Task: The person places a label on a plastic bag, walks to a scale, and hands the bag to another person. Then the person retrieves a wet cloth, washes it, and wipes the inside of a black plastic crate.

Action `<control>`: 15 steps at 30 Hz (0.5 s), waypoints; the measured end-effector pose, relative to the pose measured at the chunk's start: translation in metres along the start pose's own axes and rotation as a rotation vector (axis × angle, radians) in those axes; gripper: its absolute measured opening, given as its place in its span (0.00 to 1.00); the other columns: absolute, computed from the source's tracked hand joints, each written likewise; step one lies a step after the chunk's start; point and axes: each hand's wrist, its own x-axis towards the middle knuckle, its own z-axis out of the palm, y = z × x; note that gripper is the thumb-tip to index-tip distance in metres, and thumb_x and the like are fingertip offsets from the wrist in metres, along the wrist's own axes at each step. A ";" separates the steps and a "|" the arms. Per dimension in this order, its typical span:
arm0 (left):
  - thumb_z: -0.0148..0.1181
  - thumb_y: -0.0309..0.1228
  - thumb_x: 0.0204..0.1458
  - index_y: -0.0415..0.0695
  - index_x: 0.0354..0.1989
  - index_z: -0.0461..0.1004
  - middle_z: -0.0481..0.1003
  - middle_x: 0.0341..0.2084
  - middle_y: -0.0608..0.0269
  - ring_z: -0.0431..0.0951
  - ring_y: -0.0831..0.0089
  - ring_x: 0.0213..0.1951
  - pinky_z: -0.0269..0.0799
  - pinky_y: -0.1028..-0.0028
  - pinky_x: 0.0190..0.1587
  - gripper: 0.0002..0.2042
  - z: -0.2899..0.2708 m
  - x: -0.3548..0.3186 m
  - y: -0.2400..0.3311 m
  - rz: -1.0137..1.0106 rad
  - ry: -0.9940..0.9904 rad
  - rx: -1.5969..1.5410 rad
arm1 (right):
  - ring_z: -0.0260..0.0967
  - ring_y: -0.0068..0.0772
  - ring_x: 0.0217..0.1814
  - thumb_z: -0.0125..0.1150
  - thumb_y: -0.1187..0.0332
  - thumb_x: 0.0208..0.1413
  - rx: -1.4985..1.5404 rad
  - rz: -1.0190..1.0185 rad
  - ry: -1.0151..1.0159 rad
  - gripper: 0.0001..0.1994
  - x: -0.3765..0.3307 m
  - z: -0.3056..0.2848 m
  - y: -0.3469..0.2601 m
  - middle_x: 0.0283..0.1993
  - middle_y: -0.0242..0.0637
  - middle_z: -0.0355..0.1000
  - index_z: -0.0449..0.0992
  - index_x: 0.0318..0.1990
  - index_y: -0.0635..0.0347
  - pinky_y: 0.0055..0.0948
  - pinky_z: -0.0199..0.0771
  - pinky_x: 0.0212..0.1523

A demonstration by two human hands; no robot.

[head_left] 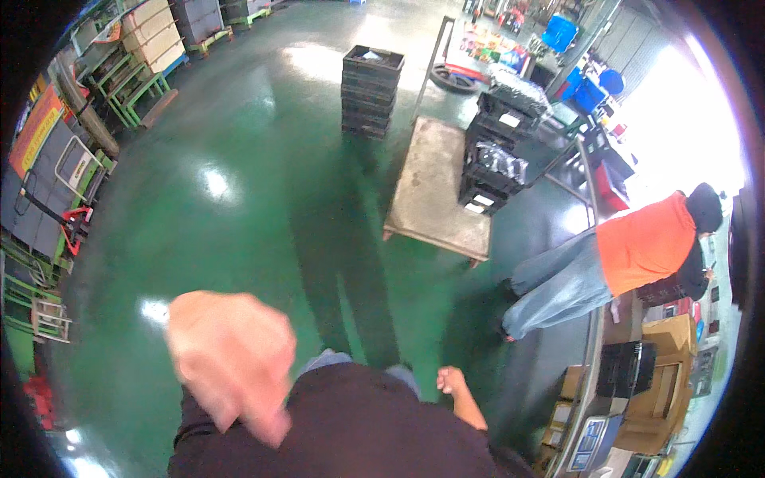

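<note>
My left hand [231, 350] is raised close in front of me, large and smeared by motion. Its fingers seem bent down toward my dark shirt [351, 422], but how far they are closed is unclear, and no object shows in it. My right hand [451, 381] hangs low by my side, small in view, fingers curled into a fist with nothing visible inside. Neither hand touches any of the things around. Nearest ahead is a flat cart [430, 183] with black crates [488, 171] stacked on its right side, some topped with clear plastic wrapping.
Beyond, a stack of black crates [370, 95] stands on the green floor [199, 239]. On the right, a person in an orange top [645, 243] stands at a workbench with cardboard boxes [665, 382] and a black crate [625, 368]. Green racks [131, 88] line the left.
</note>
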 end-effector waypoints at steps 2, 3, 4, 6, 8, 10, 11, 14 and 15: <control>0.51 0.35 0.54 0.39 0.39 0.73 0.72 0.32 0.61 0.71 0.68 0.30 0.66 0.67 0.32 0.12 -0.034 0.001 0.044 0.191 -0.209 -0.056 | 0.58 0.27 0.15 0.42 0.76 0.53 0.024 0.108 -0.162 0.07 0.020 0.046 -0.079 0.20 0.32 0.63 0.68 0.28 0.60 0.23 0.51 0.11; 0.50 0.36 0.54 0.40 0.38 0.72 0.70 0.30 0.63 0.70 0.69 0.29 0.65 0.66 0.33 0.12 -0.048 0.002 0.058 0.200 -0.381 -0.097 | 0.63 0.28 0.16 0.47 0.75 0.52 0.046 0.083 -0.158 0.04 0.028 0.066 -0.112 0.23 0.34 0.68 0.70 0.31 0.60 0.25 0.54 0.11; 0.45 0.37 0.54 0.42 0.37 0.70 0.70 0.30 0.62 0.71 0.70 0.33 0.64 0.61 0.37 0.12 -0.061 0.002 0.066 0.253 -0.439 -0.145 | 0.66 0.27 0.18 0.49 0.74 0.52 -0.019 0.135 -0.100 0.04 0.039 0.082 -0.143 0.25 0.34 0.69 0.71 0.34 0.60 0.25 0.56 0.11; 0.45 0.36 0.55 0.44 0.34 0.71 0.71 0.29 0.62 0.71 0.69 0.31 0.65 0.66 0.35 0.11 -0.089 -0.004 0.065 0.203 -0.528 0.101 | 0.70 0.26 0.21 0.52 0.73 0.51 -0.154 0.091 -0.085 0.08 0.061 0.098 -0.186 0.28 0.34 0.72 0.72 0.39 0.60 0.25 0.61 0.13; 0.45 0.35 0.53 0.45 0.32 0.71 0.70 0.27 0.62 0.70 0.69 0.29 0.64 0.68 0.32 0.10 -0.123 -0.019 0.049 0.159 -0.582 0.293 | 0.72 0.25 0.24 0.53 0.72 0.51 -0.372 0.075 -0.071 0.11 0.094 0.105 -0.213 0.30 0.33 0.74 0.73 0.42 0.59 0.25 0.66 0.16; 0.46 0.35 0.51 0.44 0.29 0.71 0.68 0.23 0.63 0.69 0.69 0.26 0.64 0.69 0.29 0.09 -0.164 -0.035 0.028 0.117 -0.533 0.337 | 0.73 0.24 0.26 0.52 0.71 0.52 -0.564 0.127 -0.088 0.11 0.138 0.109 -0.240 0.32 0.33 0.75 0.73 0.43 0.56 0.23 0.71 0.20; 0.47 0.35 0.49 0.44 0.27 0.70 0.67 0.21 0.63 0.68 0.69 0.24 0.63 0.69 0.28 0.09 -0.186 -0.042 0.018 0.100 -0.513 0.355 | 0.74 0.24 0.26 0.52 0.70 0.52 -0.708 0.127 -0.142 0.11 0.165 0.113 -0.257 0.32 0.32 0.75 0.73 0.43 0.56 0.23 0.72 0.21; 0.49 0.34 0.45 0.43 0.22 0.69 0.65 0.16 0.65 0.66 0.69 0.19 0.62 0.69 0.23 0.08 -0.258 -0.059 -0.007 0.028 -0.453 0.416 | 0.75 0.24 0.27 0.51 0.67 0.53 -1.234 0.149 -0.387 0.09 0.243 0.128 -0.332 0.31 0.31 0.75 0.74 0.38 0.57 0.29 0.76 0.25; 0.49 0.34 0.44 0.43 0.21 0.69 0.64 0.14 0.66 0.65 0.69 0.18 0.61 0.70 0.22 0.08 -0.285 -0.064 -0.014 0.005 -0.430 0.437 | 0.76 0.26 0.28 0.53 0.68 0.51 -1.354 0.100 -0.524 0.08 0.271 0.138 -0.372 0.30 0.33 0.76 0.75 0.35 0.58 0.31 0.77 0.26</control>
